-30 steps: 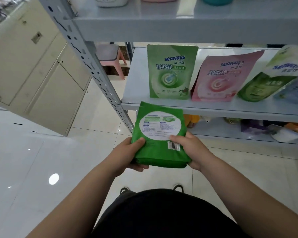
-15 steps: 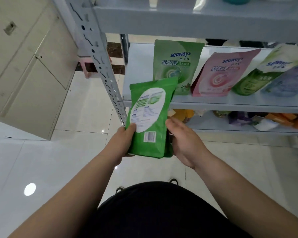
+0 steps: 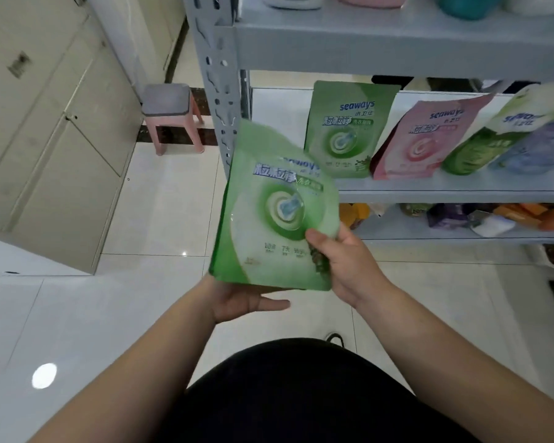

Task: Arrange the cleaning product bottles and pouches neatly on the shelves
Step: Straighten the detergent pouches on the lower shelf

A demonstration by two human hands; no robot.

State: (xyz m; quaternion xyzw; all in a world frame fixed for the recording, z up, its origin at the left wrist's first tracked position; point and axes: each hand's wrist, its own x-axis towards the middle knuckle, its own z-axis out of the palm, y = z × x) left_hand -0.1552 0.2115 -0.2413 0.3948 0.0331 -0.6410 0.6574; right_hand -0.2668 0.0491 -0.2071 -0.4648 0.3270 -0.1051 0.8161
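Observation:
I hold a green seaways pouch (image 3: 269, 219) upright in front of the shelf's left post, printed front facing me. My right hand (image 3: 343, 263) pinches its lower right edge, thumb on the front. Beneath the pouch's bottom edge lies my left hand (image 3: 243, 302), palm up with fingers straight, supporting it. On the middle shelf (image 3: 429, 187) stand a matching green pouch (image 3: 346, 129), a leaning pink pouch (image 3: 422, 142), a leaning green-and-white pouch (image 3: 486, 142) and a pale purple pouch (image 3: 538, 148).
The grey perforated shelf post (image 3: 215, 75) stands just behind the held pouch. Bottles sit on the top shelf (image 3: 397, 36), cut off by the frame. Mixed packets fill the lower shelf (image 3: 461, 219). A pink stool (image 3: 170, 113) and beige cabinets (image 3: 55, 139) stand to the left on the tiled floor.
The pouch has been turned from its back label to its printed front and raised. My left hand slid from its side to under its bottom edge; my right hand now pinches the right edge.

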